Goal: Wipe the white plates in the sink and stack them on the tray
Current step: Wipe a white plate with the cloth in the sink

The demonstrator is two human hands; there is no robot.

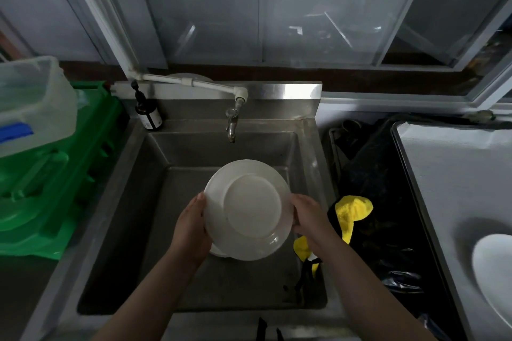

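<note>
Over on your far left a clear plastic tub (33, 102) is sitting on top of green crates (63, 174), and just beside them a dark pump bottle (148, 113) is standing on the back corner of the steel sink (133, 202). Now your left hand (191, 225) is gripping the left rim of the white plate (249, 209), fingers tucked behind it, and you are holding that plate bottom-up above the basin, under the tap (231, 126). A sliver of another plate (217, 251) is peeking out beneath it, down in the sink. Your right hand (306, 219) is clasping the plate's right rim, thumb over the edge. Just right of that wrist a yellow-and-black cloth (350, 212) is draping over the sink's right edge. Farther right, beyond a black bag (388, 230), the tray (443, 180) is lying with one white plate (496, 271) resting on it at the frame edge.
</note>
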